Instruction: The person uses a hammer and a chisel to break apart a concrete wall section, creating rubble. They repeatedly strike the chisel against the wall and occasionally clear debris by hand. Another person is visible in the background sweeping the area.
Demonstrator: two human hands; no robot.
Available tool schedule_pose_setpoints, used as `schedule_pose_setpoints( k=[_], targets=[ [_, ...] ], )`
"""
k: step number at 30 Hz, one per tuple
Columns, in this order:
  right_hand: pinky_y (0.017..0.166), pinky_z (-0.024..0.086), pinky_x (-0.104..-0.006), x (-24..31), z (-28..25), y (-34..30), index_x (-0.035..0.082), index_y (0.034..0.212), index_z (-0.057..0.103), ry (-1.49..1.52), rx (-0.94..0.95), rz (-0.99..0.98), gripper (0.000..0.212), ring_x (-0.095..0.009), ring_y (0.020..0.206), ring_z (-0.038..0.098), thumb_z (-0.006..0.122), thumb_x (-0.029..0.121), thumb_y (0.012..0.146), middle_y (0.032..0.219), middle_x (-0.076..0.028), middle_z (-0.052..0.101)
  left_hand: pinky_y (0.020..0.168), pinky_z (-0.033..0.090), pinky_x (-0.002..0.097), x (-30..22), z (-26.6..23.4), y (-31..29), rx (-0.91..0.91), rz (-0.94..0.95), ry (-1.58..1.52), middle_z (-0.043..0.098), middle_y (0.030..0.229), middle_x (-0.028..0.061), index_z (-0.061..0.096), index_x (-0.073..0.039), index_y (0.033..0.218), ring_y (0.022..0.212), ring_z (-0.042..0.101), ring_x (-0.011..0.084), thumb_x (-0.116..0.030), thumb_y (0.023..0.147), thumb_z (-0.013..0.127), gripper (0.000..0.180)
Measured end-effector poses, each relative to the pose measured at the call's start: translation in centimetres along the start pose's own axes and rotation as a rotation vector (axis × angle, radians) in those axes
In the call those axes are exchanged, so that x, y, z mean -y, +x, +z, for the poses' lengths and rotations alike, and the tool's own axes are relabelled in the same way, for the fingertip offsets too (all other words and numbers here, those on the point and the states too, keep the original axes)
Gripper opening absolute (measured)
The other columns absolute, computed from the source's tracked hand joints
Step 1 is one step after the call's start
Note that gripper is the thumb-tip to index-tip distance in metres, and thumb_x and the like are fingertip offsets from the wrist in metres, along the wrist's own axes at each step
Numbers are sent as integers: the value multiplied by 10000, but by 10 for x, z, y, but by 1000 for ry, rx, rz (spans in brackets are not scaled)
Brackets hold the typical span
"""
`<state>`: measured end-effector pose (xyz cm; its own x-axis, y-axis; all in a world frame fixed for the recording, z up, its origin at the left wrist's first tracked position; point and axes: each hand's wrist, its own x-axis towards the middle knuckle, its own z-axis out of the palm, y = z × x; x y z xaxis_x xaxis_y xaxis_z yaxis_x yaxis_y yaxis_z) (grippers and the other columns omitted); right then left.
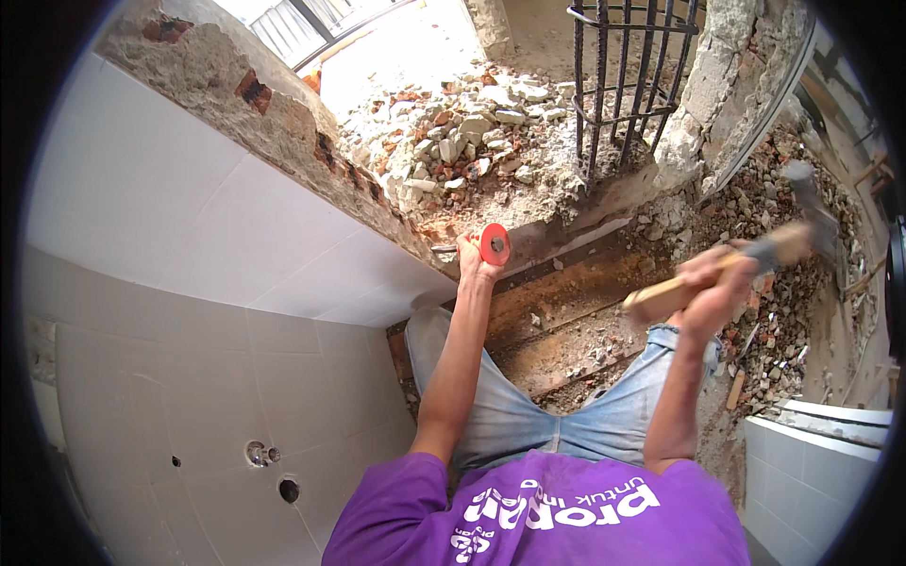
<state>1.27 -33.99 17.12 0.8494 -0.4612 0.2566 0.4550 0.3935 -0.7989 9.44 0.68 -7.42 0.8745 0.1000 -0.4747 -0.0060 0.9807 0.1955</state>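
Observation:
My left hand (475, 259) is closed around a chisel with a round red hand guard (494, 244); the struck end shows in the middle of the guard. The chisel's dark shaft (444, 250) points left, at the broken lower end of the tiled wall (311, 255). Out to the right, my right hand (710, 288) grips a hammer by its wooden handle (656, 300). The hammer's metal head (813, 203) is raised well away from the chisel and blurred by motion.
A heap of broken masonry (462, 141) lies beyond the ledge. Upright rebar (628, 85) stands behind it. More rubble (779, 311) covers the ground at right. Dirt-covered boards (566, 311) lie between my knees. A pipe fitting (260, 454) juts from the tiles at lower left.

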Motion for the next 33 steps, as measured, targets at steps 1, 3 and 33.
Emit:
schedule_pose_setpoints(
  k=[1, 3, 33],
  targets=[
    [445, 440, -236, 19, -1, 15, 97, 1026, 406, 37, -128, -114, 401, -62, 463, 443, 413, 487, 932, 586, 26, 436, 735, 516, 432, 12, 15, -1, -40, -12, 21, 610, 820, 94, 520, -65, 849, 775, 598, 255, -370, 890, 308, 374],
    [445, 436, -239, 25, -1, 27, 126, 979, 403, 112, -210, -349, 445, -55, 461, 427, 387, 565, 909, 576, 34, 404, 740, 518, 430, 7, 16, -2, -28, -8, -4, 620, 846, 100, 530, -54, 870, 787, 601, 258, -378, 891, 302, 397],
    [452, 439, -211, -113, -27, -112, 69, 1096, 398, -25, 356, 309, 221, -84, 483, 502, 491, 199, 942, 622, 5, 517, 717, 529, 431, 4, 9, -25, -26, -17, 122, 616, 767, 105, 539, -60, 856, 750, 610, 262, -383, 930, 302, 407]
  ],
)
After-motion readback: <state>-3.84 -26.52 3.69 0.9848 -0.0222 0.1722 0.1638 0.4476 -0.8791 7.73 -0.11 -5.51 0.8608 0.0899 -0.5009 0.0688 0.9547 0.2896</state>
